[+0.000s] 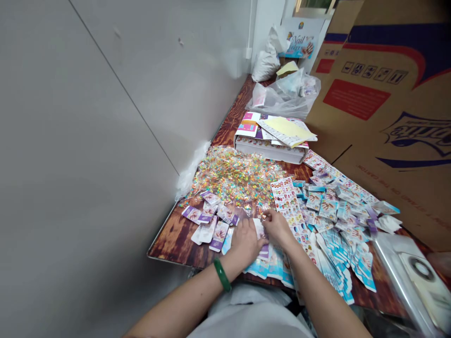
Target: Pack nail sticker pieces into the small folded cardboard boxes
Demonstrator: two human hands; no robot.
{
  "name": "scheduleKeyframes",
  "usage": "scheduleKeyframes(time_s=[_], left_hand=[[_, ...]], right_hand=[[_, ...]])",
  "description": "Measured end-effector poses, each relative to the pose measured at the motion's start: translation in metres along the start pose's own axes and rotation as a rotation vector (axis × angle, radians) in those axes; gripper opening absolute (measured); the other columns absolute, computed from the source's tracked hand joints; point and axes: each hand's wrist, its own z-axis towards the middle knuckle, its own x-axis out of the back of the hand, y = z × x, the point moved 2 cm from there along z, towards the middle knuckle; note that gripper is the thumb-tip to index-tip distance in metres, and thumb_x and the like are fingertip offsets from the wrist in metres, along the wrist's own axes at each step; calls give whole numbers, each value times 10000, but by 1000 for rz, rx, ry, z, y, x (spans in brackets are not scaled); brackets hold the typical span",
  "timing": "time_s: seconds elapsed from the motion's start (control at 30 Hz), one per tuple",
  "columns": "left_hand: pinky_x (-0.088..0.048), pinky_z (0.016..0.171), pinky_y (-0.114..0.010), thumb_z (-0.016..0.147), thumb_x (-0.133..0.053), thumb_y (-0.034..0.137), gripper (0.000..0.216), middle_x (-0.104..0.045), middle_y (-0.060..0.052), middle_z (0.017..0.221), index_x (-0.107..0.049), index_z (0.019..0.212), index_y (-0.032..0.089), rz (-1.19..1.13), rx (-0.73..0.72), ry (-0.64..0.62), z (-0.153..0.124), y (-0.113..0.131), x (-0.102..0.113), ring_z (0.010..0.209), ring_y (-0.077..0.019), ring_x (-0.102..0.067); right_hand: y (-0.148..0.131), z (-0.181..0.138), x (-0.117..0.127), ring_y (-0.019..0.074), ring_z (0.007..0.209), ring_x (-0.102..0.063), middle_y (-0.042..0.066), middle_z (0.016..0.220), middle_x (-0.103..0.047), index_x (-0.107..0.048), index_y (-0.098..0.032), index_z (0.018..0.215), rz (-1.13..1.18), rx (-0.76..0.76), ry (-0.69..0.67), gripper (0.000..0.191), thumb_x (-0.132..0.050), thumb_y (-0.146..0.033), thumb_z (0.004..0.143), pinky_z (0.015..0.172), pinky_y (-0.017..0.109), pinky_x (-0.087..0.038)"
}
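Note:
My left hand (244, 241) lies flat, fingers stretched forward, over small flattened paper boxes at the table's front edge. Its thumb touches a purple-and-white box (263, 252) that is partly hidden. Just to the right, my right hand (278, 228) has its fingertips pinched on what looks like a small clear packet of colourful pieces (262, 216), at the near edge of a broad heap of such packets (239, 173). Several purple-and-white boxes (219, 234) lie left of my left hand. Blue-and-white flat boxes (259, 267) are fanned out beneath my wrists.
Sticker sheets (287, 197) lie right of the heap, beside piled small boxes (329, 206). A white carton (271, 151) with papers on top and a clear plastic bag (285, 98) stand behind. Large cardboard boxes (394, 117) border the right; a grey wall (105, 141) borders the left.

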Motion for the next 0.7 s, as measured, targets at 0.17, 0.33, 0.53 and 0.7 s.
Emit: scheduleKeyframes(time_s=[0.17,0.33,0.53,0.7], left_hand=[[-411,835,-434,750,-614,362,698,-549,-176,1046,-352,1316,47,11,26,56,0,4,-10,1000,-325,-500],[-396,843,-415,764,-582,313,769,-545,-147,1051,-209,1402,101,-23,13,48,-2,8,-3,1000,-307,-505],[-394,868,-402,747,-600,368,883,-532,-147,1102,-97,1434,137,-192,-1,32,-5,9,3,1037,-299,-502],[-389,928,-424,762,-581,360,840,-476,-169,1214,-121,1430,141,-340,-13,78,1,8,13,1136,-311,-459]], right_hand=[[8,1,-1,170,644,-584,38,679,-652,-657,-151,967,57,7,4,269,-531,-166,730,595,251,-381],[11,4,0,155,574,-545,9,596,-608,-680,-161,819,147,21,15,182,-579,-193,671,558,246,-373],[6,3,12,143,516,-496,-18,501,-523,-586,-190,562,298,34,71,150,-559,-299,662,507,245,-355],[-11,-3,33,128,451,-477,-27,483,-510,-534,-191,578,458,30,104,231,-520,-402,672,451,244,-369]])
